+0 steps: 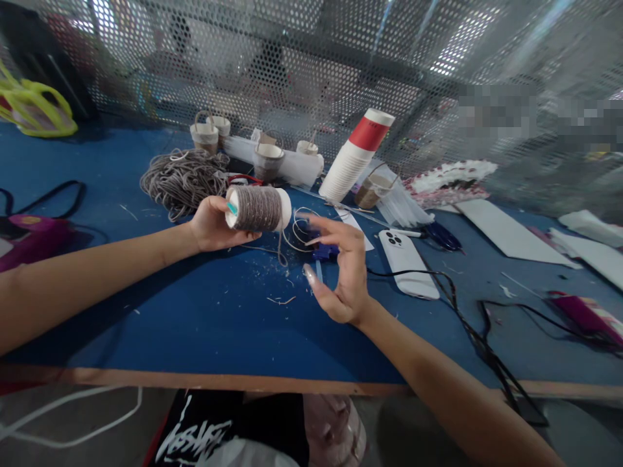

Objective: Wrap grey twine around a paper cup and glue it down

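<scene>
- Grey-brown cord roll [257, 209], wound on a white core, is being held above the blue table [195, 331] by the left hand [209, 224], with the thumb being set at its left end and the fingers being curled beneath.
- Its long axis is being carried sideways and nearly level, pointed from the left hand toward the right; white is being shown at both ends.
- To the right of the roll, apart from it and slightly closer to the table's front edge, the right hand [349, 275] is being held with a wide gap between thumb and curved fingers; no clear grip is being shown.
- Below the roll's right end, a loose tail [281, 251] of cord is being dangled between the hands.
- Behind the right hand, a blue glue gun [327, 251] is being partly hidden; whether it is being touched cannot be told.
- Beyond the left hand, a cord bundle [187, 178] is being seen; farther back, a paper cup stack [357, 155] is being leaned.
- Space right of the right hand is being taken by a white phone [407, 264] and black cable [452, 292].
</scene>
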Available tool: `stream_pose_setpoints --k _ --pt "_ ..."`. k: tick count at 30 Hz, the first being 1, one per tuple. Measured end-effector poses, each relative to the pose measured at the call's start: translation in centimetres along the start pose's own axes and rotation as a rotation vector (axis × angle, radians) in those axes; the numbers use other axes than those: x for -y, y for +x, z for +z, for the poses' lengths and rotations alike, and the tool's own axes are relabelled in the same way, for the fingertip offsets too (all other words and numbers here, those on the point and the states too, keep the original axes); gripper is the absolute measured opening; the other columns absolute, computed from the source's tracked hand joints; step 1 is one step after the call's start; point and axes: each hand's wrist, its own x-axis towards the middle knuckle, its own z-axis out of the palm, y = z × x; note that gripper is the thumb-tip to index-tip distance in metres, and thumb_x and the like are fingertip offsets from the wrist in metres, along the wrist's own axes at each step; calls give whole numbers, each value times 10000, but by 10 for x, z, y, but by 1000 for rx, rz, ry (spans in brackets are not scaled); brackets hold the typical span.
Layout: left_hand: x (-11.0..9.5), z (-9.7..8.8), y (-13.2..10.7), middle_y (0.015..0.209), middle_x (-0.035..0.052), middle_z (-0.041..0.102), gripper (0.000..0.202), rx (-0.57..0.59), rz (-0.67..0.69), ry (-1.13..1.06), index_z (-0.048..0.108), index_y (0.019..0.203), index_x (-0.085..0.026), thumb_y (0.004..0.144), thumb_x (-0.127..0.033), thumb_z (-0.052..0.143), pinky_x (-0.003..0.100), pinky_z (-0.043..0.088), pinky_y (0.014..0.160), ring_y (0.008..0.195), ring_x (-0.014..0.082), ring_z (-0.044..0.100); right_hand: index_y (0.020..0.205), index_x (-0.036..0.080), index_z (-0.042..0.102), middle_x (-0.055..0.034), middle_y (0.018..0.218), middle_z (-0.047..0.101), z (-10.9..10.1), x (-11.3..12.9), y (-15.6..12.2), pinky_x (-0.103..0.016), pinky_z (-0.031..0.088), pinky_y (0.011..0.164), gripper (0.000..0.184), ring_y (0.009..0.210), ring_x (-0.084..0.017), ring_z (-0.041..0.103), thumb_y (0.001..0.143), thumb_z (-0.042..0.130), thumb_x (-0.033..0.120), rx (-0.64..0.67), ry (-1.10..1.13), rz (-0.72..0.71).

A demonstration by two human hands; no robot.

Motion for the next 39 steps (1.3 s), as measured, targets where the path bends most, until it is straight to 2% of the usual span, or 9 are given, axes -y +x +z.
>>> stream_pose_setpoints --k 2,4,13,21,28,32,34,37,39 --pt "0 -2 1 841 70 768 488 17 -2 3 701 1006 -146 536 -142 568 355 599 748 805 227 720 1150 249 427 -159 1484 512 -2 3 2 -691 385 1101 370 1428 -375 402 807 563 227 109 -90 23" --pt "0 -4 1 842 75 765 491 30 11 11 699 1014 -152 542 -153 564 366 596 750 805 232 719 1118 259 400 -140 1571 439 -3 4 3 -720 295 1158 325 1516 -369 278 827 545 246 192 -111 38" --pt "2 4 -1 838 55 746 416 -17 64 11 692 954 -167 553 -137 585 331 567 762 819 205 689 970 263 382 -143 1581 447 0 2 1 -699 148 1240 171 1562 -318 214 878 524 283 334 -123 25" --pt "3 10 -2 837 49 749 443 -35 79 -3 690 966 -165 539 -120 580 310 571 746 814 195 697 932 267 413 -111 1541 513 -1 4 1 -681 146 1241 159 1522 -316 312 856 552 280 379 -216 1" --pt "5 6 -1 836 37 751 388 -20 82 -19 678 923 -184 547 -143 590 298 576 754 828 192 699 947 257 503 -118 1416 637 1 9 4 -641 163 1236 135 1378 -324 507 838 579 277 334 -395 -161" --pt "6 4 1 888 51 760 304 -22 87 -8 672 869 -203 575 -173 602 286 565 745 974 248 699 912 256 543 -65 1313 711 3 13 4 -623 159 1237 106 1290 -319 570 822 598 252 346 -406 -169" --pt "5 4 1 924 67 764 319 -27 83 -17 684 877 -204 568 -187 609 293 570 749 1055 279 685 892 260 540 -39 1199 760 4 12 2 -610 226 1207 100 1218 -308 611 815 599 238 333 -389 -176" --pt "5 4 1 937 71 767 344 -21 70 -41 701 885 -204 551 -185 620 304 584 757 1044 282 692 889 265 502 -27 1019 782 3 9 -1 -546 420 1057 141 1025 -269 668 793 589 208 239 -304 -177" --pt "4 4 1 928 72 767 347 2 40 -34 702 881 -197 541 -184 632 285 586 718 1014 282 707 949 266 483 -51 1073 762 2 7 -1 -507 487 956 215 1010 -263 654 777 595 201 155 -247 -120"
